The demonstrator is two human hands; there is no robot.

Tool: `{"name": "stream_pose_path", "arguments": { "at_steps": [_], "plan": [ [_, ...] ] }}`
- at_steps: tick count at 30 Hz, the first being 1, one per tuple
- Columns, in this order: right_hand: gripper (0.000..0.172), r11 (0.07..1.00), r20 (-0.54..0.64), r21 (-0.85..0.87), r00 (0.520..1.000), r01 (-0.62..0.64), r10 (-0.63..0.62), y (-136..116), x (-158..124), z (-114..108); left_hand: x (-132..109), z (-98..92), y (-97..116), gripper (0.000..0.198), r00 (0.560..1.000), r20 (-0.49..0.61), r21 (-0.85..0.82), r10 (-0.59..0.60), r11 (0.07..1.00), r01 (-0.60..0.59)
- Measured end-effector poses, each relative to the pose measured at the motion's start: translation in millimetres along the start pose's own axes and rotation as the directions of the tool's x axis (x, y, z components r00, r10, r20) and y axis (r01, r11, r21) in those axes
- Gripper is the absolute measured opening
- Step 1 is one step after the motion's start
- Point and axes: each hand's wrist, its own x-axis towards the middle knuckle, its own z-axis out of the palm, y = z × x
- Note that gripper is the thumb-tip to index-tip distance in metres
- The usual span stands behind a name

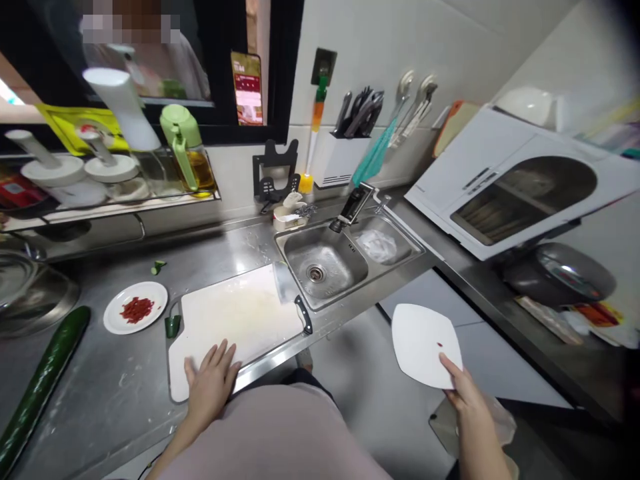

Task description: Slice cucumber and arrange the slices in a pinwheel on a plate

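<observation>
My left hand (pixel 213 381) lies flat on the near left part of the white cutting board (pixel 235 313), fingers spread and holding nothing. A cleaver (pixel 287 287) with a black handle rests along the board's right edge, near the sink. In my right hand (pixel 465 387) is a white squarish plate (pixel 423 340), pinched at its near right edge and held over the floor. One small red bit sits on that plate. A round white plate (pixel 113 320) with chopped red pieces (pixel 137 310) stands left of the board, near a cucumber end (pixel 173 326).
A long cucumber (pixel 45 387) lies at the far left beside a metal pot (pixel 33 293). The steel double sink (pixel 325 267) is right of the board, with a plastic bag in its smaller basin. Seasoning jars (pixel 55 173) and an oil bottle (pixel 193 157) line a shelf.
</observation>
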Motion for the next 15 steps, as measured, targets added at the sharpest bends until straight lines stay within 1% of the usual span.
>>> {"name": "stream_pose_path", "arguments": {
  "at_steps": [1,3,8,10,12,14,15],
  "plan": [
    [0.03,0.999,0.013,0.009,0.999,-0.048,0.048,0,2,5,0,-0.4,1,0.045,1.0,0.001,0.001,-0.004,1.0,0.004],
    [0.027,0.994,0.034,0.033,0.995,-0.1,0.099,1,4,13,1,-1.4,3,0.046,1.0,0.005,-0.001,-0.01,1.0,0.01],
    [0.02,0.983,0.062,0.104,0.987,-0.152,0.147,13,6,31,0,-2.7,7,0.045,1.0,0.0,-0.029,-0.028,0.999,0.028],
    [0.023,0.977,0.09,0.11,0.981,-0.181,0.172,18,6,38,-2,-3.3,6,0.044,0.999,-0.006,-0.055,-0.034,0.998,0.034],
    [0.029,0.975,0.121,0.102,0.975,-0.199,0.186,21,5,48,-2,-6.4,7,0.042,0.998,-0.018,-0.099,-0.053,0.994,0.051],
    [0.034,0.973,0.145,0.111,0.971,-0.204,0.188,24,3,60,5,-14.1,16,0.041,0.996,-0.042,-0.18,-0.085,0.981,0.076],
    [0.034,0.97,0.155,0.127,0.97,-0.206,0.186,25,1,68,12,-19.8,26,0.041,0.993,-0.055,-0.244,-0.103,0.966,0.087]
  ]
}}
